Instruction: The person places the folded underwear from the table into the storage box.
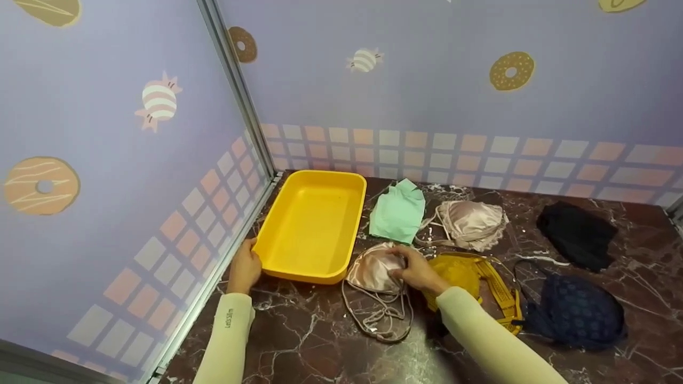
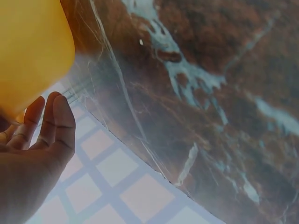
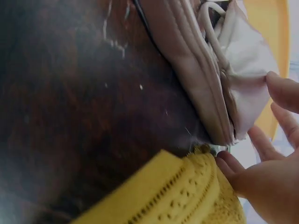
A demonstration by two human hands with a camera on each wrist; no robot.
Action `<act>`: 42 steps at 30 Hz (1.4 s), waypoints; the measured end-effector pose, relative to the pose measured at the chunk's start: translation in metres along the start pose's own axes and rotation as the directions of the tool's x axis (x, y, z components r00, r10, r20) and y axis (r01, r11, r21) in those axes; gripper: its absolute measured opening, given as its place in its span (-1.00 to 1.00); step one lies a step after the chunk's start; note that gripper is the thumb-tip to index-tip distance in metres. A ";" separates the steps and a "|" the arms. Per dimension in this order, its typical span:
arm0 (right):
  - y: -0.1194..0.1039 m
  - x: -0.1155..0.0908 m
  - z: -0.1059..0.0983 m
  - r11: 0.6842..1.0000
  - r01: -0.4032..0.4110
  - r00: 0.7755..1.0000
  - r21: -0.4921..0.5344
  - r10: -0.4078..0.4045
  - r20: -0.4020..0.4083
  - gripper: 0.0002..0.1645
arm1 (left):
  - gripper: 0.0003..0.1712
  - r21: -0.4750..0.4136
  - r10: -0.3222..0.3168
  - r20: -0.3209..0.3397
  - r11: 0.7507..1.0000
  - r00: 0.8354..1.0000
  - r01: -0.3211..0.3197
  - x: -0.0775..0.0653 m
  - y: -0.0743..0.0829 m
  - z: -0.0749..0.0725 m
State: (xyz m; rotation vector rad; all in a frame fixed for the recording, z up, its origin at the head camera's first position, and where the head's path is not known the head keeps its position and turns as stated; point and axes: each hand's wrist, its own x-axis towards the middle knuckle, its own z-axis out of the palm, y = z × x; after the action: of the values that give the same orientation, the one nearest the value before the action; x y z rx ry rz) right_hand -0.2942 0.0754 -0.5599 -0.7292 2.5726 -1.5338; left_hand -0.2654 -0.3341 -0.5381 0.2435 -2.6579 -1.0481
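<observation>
Pale sleeves (image 1: 493, 338) reach forward, the left hand (image 1: 245, 266) gripping the yellow tray (image 1: 312, 229), the right hand (image 1: 420, 273), fingers spread, touching the satin bra (image 1: 369, 271) just beside it, which could drag the neighbouring yellow bra (image 1: 454, 273) if their edges catch.

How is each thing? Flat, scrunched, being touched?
Yellow tray: upright, left fingers holding its corner.
Near satin bra: touched by right fingers.
Far satin bra: rounded side up, untouched.
Green cloth: spread, creased.
Yellow bra: partly hidden by right sleeve.
Black cloth: rumpled.
Blue bra: rounded side up.
</observation>
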 end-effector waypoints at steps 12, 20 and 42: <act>0.000 0.006 0.009 1.000 -0.010 0.999 0.025 0.011 -0.041 -0.28 | -0.54 0.013 -0.022 -0.001 1.000 1.000 0.022 0.000 -0.003 0.003; -0.002 0.008 0.016 0.999 -0.032 0.995 -0.018 0.030 -0.100 -0.29 | -0.54 0.013 -0.033 0.005 0.999 0.999 0.033 -0.002 -0.003 0.004; -0.004 0.007 0.020 1.000 -0.021 0.981 -0.020 0.017 -0.194 -0.41 | -0.54 0.047 -0.026 0.014 0.999 1.000 0.025 -0.001 -0.003 0.004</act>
State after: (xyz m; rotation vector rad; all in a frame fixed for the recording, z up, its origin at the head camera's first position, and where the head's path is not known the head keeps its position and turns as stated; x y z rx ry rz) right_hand -0.2932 0.0543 -0.5654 -0.5814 2.7283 -1.6506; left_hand -0.2658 -0.3336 -0.5426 0.2806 -2.7014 -0.9998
